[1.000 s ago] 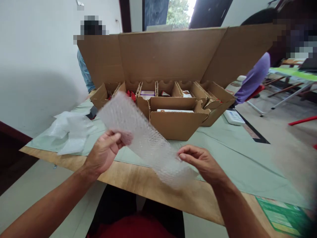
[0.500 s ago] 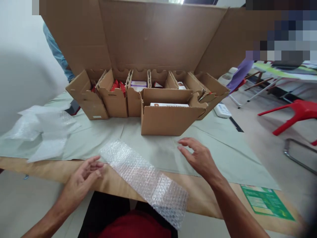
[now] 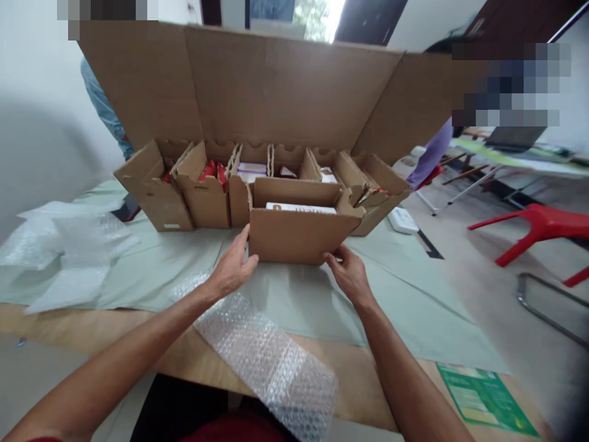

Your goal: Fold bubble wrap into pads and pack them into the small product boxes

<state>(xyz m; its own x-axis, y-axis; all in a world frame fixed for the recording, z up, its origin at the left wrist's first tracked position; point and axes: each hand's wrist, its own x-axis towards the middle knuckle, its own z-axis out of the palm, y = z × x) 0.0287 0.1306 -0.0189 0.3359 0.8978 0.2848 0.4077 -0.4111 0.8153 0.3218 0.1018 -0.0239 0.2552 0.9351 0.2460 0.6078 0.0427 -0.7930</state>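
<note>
A brown cardboard box (image 3: 294, 239) with an open top stands in front of a row of similar boxes. Inside it the upper edge of a white carton (image 3: 301, 209) with printed lettering shows. My left hand (image 3: 234, 264) grips the box's left side near the bottom corner. At the lower right corner, my right hand (image 3: 347, 270) holds the same box, its fingers partly hidden behind the side. Below my left forearm a strip of bubble wrap (image 3: 267, 347) lies slantwise, hanging over the table edge.
Behind stand several cardboard boxes (image 3: 207, 205) holding red and white packs, backed by a tall cardboard panel (image 3: 285, 92). More bubble wrap (image 3: 69, 245) lies left. A green leaflet (image 3: 488, 399) rests at the right table edge; a red stool (image 3: 534, 230) stands beyond. A person's blue sleeve (image 3: 103, 110) shows left.
Both hands have moved forward and inward from the bubble wrap area and taken hold of the front cardboard box. The camera view has tilted up a little.
</note>
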